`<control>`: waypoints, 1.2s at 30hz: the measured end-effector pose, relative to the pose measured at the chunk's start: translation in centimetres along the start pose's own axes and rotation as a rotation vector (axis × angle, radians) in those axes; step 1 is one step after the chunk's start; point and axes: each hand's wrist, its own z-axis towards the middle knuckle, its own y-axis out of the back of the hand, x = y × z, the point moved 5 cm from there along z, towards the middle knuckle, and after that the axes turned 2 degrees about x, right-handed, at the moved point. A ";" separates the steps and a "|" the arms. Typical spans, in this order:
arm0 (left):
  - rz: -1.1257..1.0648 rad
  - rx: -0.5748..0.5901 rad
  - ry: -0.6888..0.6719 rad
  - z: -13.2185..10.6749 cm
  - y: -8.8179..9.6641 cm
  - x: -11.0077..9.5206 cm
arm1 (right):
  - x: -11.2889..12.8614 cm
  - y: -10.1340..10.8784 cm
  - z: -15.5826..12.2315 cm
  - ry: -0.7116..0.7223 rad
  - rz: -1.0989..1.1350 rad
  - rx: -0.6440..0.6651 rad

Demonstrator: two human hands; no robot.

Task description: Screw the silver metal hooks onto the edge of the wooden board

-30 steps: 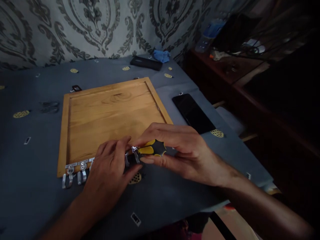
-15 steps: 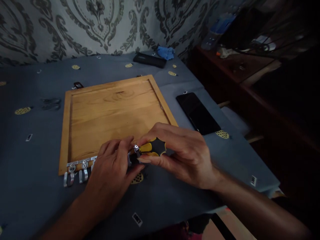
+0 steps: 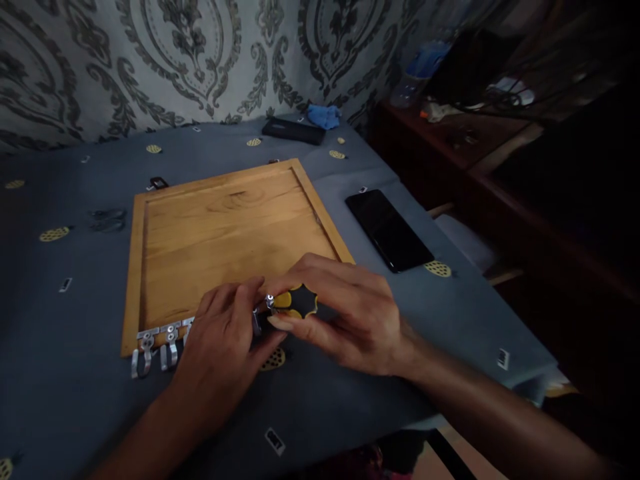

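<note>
A framed wooden board lies flat on the table, metal hooks screwed along its near edge. My left hand grips that near edge, fingers bent over the wood and thumb below, covering part of the hook row. In my right hand is a short screwdriver with a black and yellow handle, pinched between fingers and thumb. The handle's end faces me; its tip is hidden. A small shiny cross-head screw shows at the right fingertips, close to a hook partly hidden by the left hand.
A black phone lies right of the board. At the back are a dark case and a blue cloth. Loose grey metal pieces lie left. A brown cabinet with a bottle stands beyond the table's right edge.
The view has shifted slightly. My right hand and the screwdriver sit a little further left, closer to my left hand, and the handle has turned a little. The left hand keeps its grip.
</note>
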 end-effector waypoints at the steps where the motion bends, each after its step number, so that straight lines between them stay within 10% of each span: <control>1: -0.003 -0.010 -0.001 0.0 0.1 0.0 | -0.1 0.0 -0.1 -0.009 0.007 -0.022; 27: -0.050 -0.017 -0.015 0.0 0.1 0.0 | 0.2 -0.4 -0.2 0.010 -0.017 -0.107; 36: -0.084 0.003 0.011 0.0 0.4 0.0 | 0.7 1.9 0.1 -0.097 -0.017 -0.357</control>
